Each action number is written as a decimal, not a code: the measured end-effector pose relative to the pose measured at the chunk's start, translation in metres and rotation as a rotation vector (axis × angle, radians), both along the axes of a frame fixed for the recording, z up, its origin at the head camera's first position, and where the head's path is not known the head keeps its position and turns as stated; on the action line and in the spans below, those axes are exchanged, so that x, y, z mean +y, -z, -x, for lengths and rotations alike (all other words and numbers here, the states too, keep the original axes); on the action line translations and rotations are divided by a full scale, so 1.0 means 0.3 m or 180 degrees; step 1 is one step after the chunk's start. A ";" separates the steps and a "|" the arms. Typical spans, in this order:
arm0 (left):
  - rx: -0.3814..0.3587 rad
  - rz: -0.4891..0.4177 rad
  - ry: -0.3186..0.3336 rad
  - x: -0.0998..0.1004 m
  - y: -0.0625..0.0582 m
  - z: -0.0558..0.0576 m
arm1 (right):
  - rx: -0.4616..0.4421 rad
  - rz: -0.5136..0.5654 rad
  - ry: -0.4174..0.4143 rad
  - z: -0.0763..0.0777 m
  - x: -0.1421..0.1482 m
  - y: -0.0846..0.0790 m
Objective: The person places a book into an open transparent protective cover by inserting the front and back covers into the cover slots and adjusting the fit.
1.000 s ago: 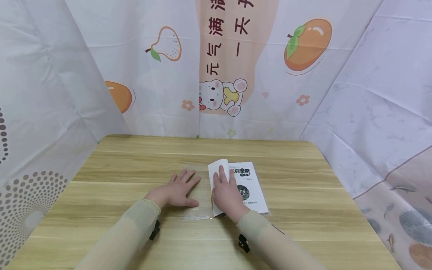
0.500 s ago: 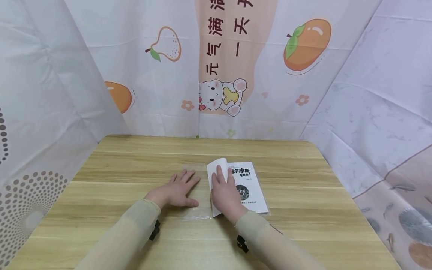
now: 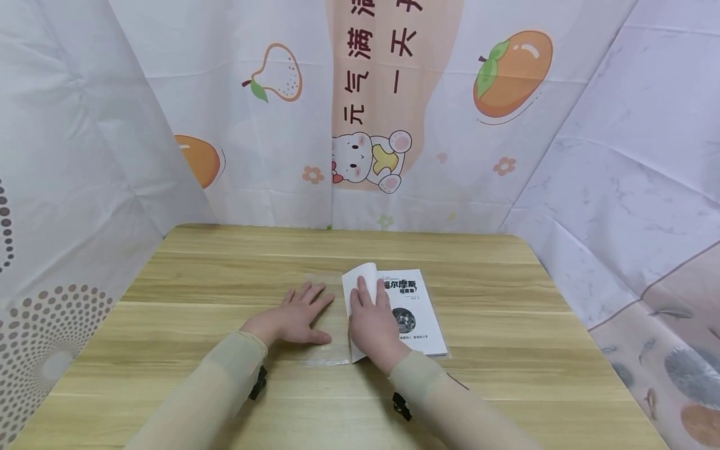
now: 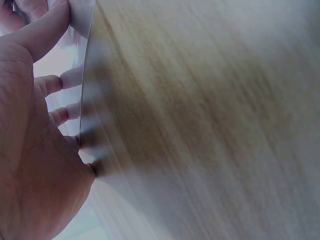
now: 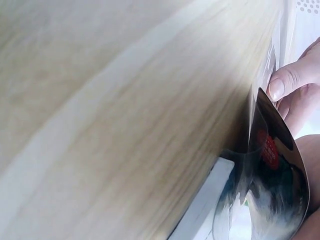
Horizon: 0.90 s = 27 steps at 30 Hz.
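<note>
A paperback book (image 3: 424, 325) with a white title page lies on the wooden table, its front cover (image 3: 350, 290) folded over to the left. My right hand (image 3: 375, 325) rests on the white inner side of that cover, fingers extended away from me. Left of the book, a clear plastic sheet (image 3: 337, 357) lies flat under my left hand (image 3: 298, 317), whose fingers are spread. In the right wrist view the cover's dark glossy outside (image 5: 282, 175) bows upward beside the book's page block (image 5: 207, 200). The left wrist view shows the sheet's thin edge beneath my left fingers.
The wooden tabletop (image 3: 506, 325) extends around the book on all sides. Behind it hangs a white fruit-print curtain (image 3: 253, 156), with more patterned cloth (image 3: 630, 187) along the right side. Dark wrist straps sit on both forearms.
My right hand has slid slightly left, taking the folded cover with it. More of the title page's printed heading shows. My left hand has stayed in place.
</note>
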<state>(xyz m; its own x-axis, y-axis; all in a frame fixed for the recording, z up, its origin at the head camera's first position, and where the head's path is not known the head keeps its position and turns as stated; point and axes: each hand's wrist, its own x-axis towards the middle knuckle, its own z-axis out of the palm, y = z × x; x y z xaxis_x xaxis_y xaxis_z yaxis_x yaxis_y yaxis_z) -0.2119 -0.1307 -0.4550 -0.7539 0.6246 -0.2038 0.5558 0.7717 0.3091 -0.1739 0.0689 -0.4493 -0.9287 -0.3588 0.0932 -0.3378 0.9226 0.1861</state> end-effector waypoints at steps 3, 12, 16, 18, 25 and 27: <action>0.0001 0.0015 -0.0008 0.002 -0.002 0.001 | -0.0025 0.0054 0.0046 -0.002 -0.004 0.000; -0.0002 0.0065 -0.0001 0.004 -0.004 0.003 | 0.0095 0.0043 0.0007 -0.007 -0.005 0.005; -0.0009 0.0046 0.0001 0.005 -0.004 0.005 | 0.0134 0.0001 -0.0004 -0.009 -0.006 0.004; -0.0015 0.0046 0.0002 0.005 -0.003 0.006 | 0.0105 0.0028 0.0008 -0.011 -0.008 0.004; -0.0011 0.0041 -0.0011 0.005 -0.003 0.001 | 0.0017 0.0079 0.0060 -0.009 -0.013 0.008; -0.0017 0.0036 -0.0017 0.005 -0.005 -0.001 | 0.0028 0.0073 0.0064 -0.010 -0.014 0.008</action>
